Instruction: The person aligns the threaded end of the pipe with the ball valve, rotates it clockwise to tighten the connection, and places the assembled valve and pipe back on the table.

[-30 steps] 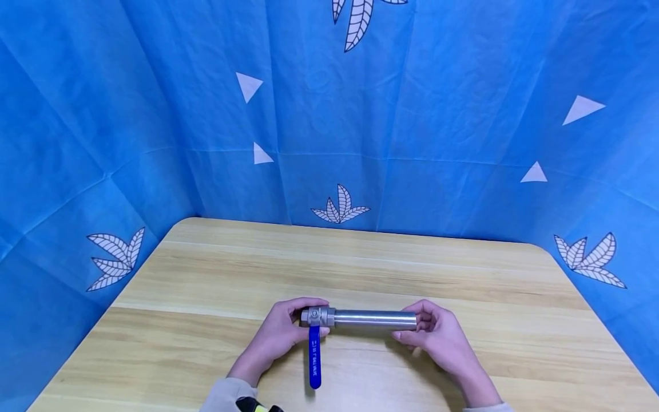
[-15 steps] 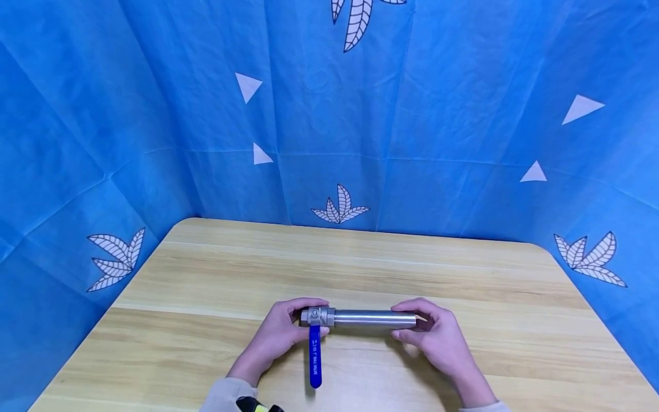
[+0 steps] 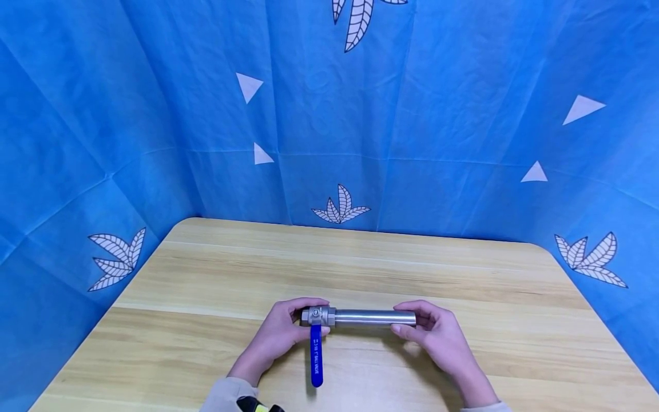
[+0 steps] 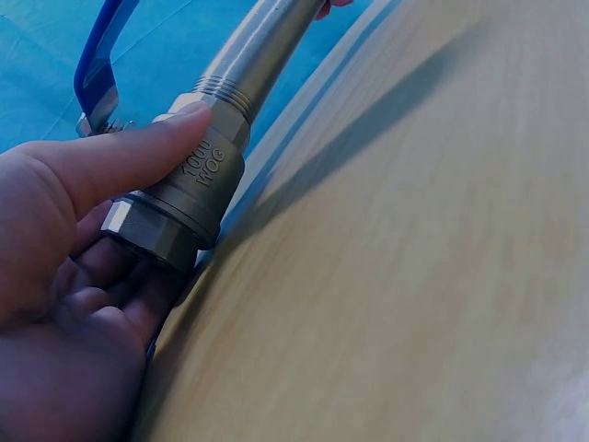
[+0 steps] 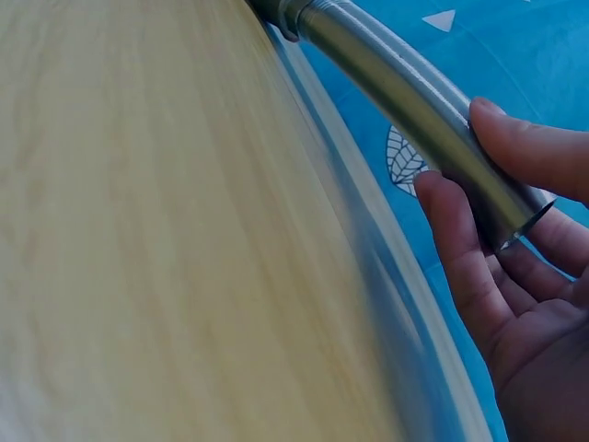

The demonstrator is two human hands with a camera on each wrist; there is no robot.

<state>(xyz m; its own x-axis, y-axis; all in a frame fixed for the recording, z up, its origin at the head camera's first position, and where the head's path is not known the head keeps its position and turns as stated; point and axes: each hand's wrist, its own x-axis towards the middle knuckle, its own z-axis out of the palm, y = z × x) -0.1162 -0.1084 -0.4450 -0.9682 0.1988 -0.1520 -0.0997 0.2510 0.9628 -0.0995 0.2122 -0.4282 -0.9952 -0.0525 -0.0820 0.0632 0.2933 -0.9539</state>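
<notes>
A steel ball valve [image 3: 318, 315] with a long blue lever handle [image 3: 316, 357] is joined to a straight metal pipe [image 3: 370, 318] in the head view. My left hand [image 3: 278, 332] grips the valve body from the left, its thumb lying across the raised "1000 WOG" lettering [image 4: 202, 164] in the left wrist view. Threads [image 4: 224, 90] show where the pipe enters the valve. At the pipe's free end my right hand [image 3: 435, 335] holds it between thumb and fingers. The right wrist view shows the pipe's hollow end [image 5: 526, 226] close to that palm. The lever points toward my body.
Beneath the hands spreads a light wooden table [image 3: 247, 269] with rounded far corners. A blue curtain [image 3: 329, 126] with white leaf and triangle prints surrounds its back and sides. The pipe casts a shadow [image 4: 368, 120] on the tabletop.
My right fingers have shifted on the pipe's end, the forefinger reaching farther left along it than a second ago. The lever has swung very slightly rightward. The left hand keeps its place.
</notes>
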